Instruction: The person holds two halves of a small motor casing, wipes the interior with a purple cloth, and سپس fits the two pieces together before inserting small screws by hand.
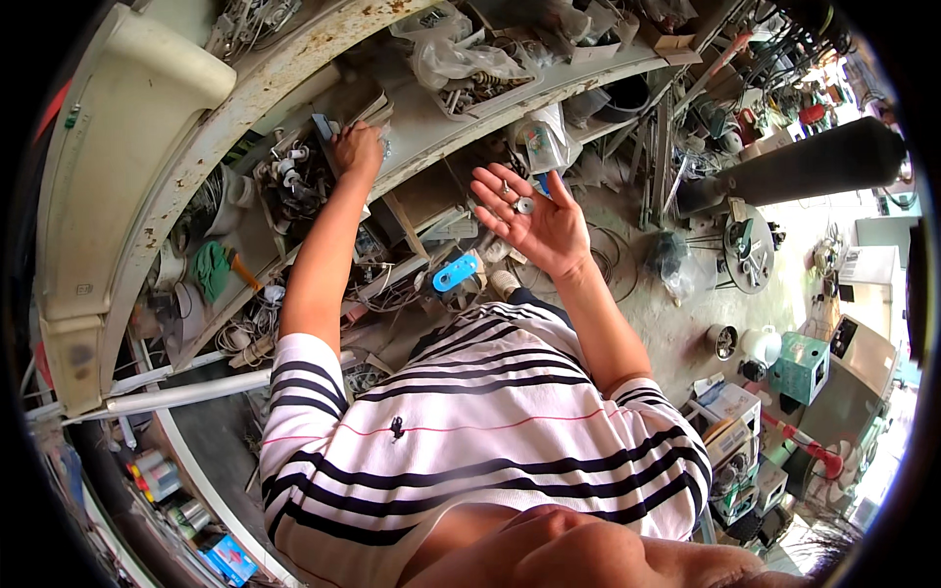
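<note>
Silvery disc, perhaps metal, on right palm

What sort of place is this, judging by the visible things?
Probably a repair workshop or parts storeroom: loose metal hardware fills a tray on a shelf, a green box-shaped casing stands nearby, and small metal pieces lie on the open right hand.

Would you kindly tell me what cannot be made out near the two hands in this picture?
Head view: what the fingertips of the left hand may be touching; the hand itself hides them.
Head view: the exact kind of the small metal pieces on the open right hand; too small.
Head view: what lies beneath the crumpled clear plastic; its cloudy folds cover it.
</note>
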Available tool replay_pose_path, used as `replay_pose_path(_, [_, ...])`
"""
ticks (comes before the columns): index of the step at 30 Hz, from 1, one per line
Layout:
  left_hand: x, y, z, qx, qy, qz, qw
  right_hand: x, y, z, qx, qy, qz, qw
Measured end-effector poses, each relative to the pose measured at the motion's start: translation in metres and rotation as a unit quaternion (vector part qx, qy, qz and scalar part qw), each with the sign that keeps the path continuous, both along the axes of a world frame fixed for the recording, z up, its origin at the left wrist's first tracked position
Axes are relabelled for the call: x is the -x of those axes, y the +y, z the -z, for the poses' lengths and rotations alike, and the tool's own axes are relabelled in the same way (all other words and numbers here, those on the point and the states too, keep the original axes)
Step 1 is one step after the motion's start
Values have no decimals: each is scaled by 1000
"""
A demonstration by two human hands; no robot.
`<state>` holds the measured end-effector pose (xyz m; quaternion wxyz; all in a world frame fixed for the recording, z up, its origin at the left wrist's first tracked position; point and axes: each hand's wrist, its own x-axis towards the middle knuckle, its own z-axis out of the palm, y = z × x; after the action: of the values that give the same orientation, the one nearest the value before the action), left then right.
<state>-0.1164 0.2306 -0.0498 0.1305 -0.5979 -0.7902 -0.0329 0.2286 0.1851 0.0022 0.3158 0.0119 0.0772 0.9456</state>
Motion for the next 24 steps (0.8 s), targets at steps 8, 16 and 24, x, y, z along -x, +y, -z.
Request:
replay_pose_path(8, [-95, -62, -93, -183, -340, 123, 914, 18, -3, -3, -42, 14, -32, 999])
replay_pose_path(16, [-134, -127, -102, -169, -520, 114, 830, 41, -10, 0, -34, -12, -88, 995])
replay_pose_path(24, [-140, -146, -90, -181, -480, 85, 854, 53, -17, 7, -52, 16, -121, 991])
